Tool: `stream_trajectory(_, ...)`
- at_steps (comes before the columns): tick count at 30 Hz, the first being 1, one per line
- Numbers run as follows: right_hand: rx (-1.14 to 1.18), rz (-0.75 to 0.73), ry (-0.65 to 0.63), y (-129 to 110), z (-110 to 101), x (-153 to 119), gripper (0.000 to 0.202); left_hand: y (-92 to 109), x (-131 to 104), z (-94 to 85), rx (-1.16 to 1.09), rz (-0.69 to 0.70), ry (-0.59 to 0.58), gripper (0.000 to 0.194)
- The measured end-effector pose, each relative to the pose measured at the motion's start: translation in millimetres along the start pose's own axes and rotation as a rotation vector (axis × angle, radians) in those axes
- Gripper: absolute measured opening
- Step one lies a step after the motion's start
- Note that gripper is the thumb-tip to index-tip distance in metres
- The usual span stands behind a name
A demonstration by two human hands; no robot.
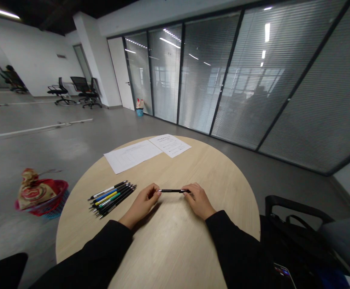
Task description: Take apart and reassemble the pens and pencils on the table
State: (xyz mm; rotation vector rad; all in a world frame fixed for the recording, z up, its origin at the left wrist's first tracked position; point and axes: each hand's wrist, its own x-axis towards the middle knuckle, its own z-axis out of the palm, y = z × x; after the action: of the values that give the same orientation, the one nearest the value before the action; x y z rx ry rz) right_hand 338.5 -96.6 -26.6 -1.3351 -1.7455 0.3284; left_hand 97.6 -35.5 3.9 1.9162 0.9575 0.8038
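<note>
A slim black pen (pixel 171 190) lies crosswise between my two hands, above the round wooden table (pixel 175 241). The fingertips of my left hand (pixel 144 201) pinch its left end. On the other side, my right hand (pixel 198 200) grips the right end between thumb and fingers. To the left of my left hand, several pens (pixel 112 198) lie side by side in a slanted bundle, black, white, blue, yellow and green among them.
Two printed paper sheets (pixel 132 155) lie at the table's far edge. Left of the table stands a pink basket (pixel 62 190) holding a bag. A black chair (pixel 298 206) with a dark bag is at the right. Glass partitions stand behind.
</note>
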Motion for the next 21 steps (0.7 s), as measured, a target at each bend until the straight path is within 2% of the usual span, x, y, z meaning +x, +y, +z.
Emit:
stream_trajectory(5,-0.005,-0.003,-0.01,-0.7,0.9,0.2,0.014,-0.5,-0.5,1.2,-0.038,-0.037,0.011,0.033)
stream_trajectory(9,-0.019,0.002,-0.028,-1.3,2.0,0.4,0.016,-3.5,1.5,0.9,0.038,-0.105,0.052,0.051)
stream_trajectory(11,-0.021,0.0,-0.035,-1.1,2.1,0.6,0.015,-4.7,2.2,0.4,0.062,-0.098,0.054,0.052)
stream_trajectory(13,-0.019,-0.001,-0.035,-0.8,2.0,0.6,0.015,-5.5,2.2,0.0,0.05,-0.074,0.044,0.049)
stream_trajectory(17,-0.023,0.006,-0.029,-0.8,1.9,0.4,0.014,-6.9,0.9,1.2,-0.085,-0.012,0.025,0.03)
stream_trajectory(21,-0.031,-0.002,-0.031,-1.9,2.3,0.3,0.015,-6.7,0.1,3.1,-0.112,0.005,0.029,0.036)
